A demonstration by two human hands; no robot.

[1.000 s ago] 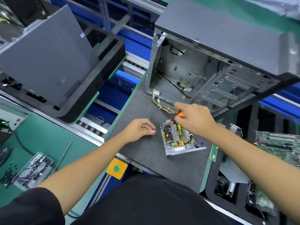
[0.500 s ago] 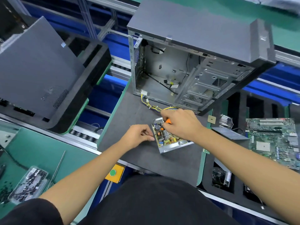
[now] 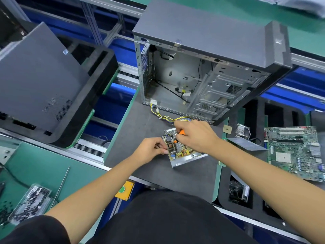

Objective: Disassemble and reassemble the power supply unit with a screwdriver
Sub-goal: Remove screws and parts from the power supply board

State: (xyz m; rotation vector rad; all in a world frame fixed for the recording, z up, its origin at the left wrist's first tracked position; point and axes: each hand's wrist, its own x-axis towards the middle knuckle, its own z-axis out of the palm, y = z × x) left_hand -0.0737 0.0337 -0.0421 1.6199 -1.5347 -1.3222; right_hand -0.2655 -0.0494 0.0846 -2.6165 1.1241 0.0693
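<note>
The opened power supply unit [image 3: 182,153], a metal tray with a bare circuit board, lies on the dark mat [image 3: 140,131]. Yellow and blue wires [image 3: 163,117] run from it toward the case. My right hand [image 3: 195,138] grips an orange-handled screwdriver [image 3: 182,132], held upright over the board's far part; the tip is hidden among the components. My left hand [image 3: 151,149] has its fingertips pinched at the unit's left edge; I cannot tell whether something small is held between them.
An open grey computer case [image 3: 211,67] stands just behind the unit. A motherboard [image 3: 295,152] lies at the right beside a small CPU chip [image 3: 227,128]. A second case [image 3: 35,80] rests on a black tray at the left. Bag of screws [image 3: 29,203] lower left.
My left hand moved right from the bare mat to the unit's left edge. My right hand stays on the screwdriver over the board. The camera view shifted.
</note>
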